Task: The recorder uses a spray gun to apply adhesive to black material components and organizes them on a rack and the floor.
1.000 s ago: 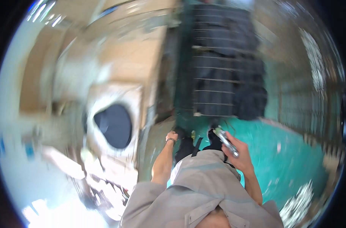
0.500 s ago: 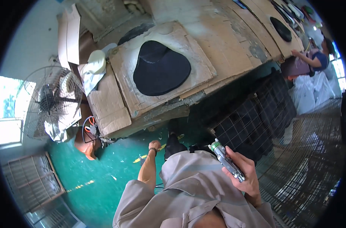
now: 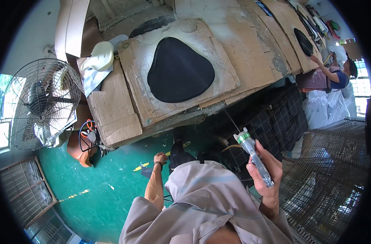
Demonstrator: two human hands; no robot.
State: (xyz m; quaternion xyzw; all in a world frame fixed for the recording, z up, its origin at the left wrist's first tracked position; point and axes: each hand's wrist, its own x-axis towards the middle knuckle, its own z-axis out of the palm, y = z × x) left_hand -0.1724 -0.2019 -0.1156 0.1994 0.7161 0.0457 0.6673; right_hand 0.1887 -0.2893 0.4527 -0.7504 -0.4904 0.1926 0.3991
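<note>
A metal spray gun (image 3: 255, 159) with a green ring near its nozzle is gripped in my right hand (image 3: 266, 168), at the lower right, apart from the table. Its nozzle points up and away toward the table edge. A black, rounded triangular sheet (image 3: 179, 71) lies flat on a cardboard board (image 3: 228, 83) on the table. My left hand (image 3: 160, 157) hangs low over the green floor, its fingers curled, with nothing seen in it. Its palm is hidden.
A caged fan (image 3: 45, 103) and an orange-brown object (image 3: 80, 148) stand left of the cardboard-covered table (image 3: 114, 118). Pale cloth (image 3: 98, 61) lies on its left corner. Wire racks (image 3: 328, 175) fill the right. A co-worker (image 3: 332, 77) is at the far right, near another black sheet (image 3: 303, 42).
The black sheet's upper part, creased before, now lies smooth. My right hand and the spray gun have shifted slightly right and up in view. My left hand stays low.
</note>
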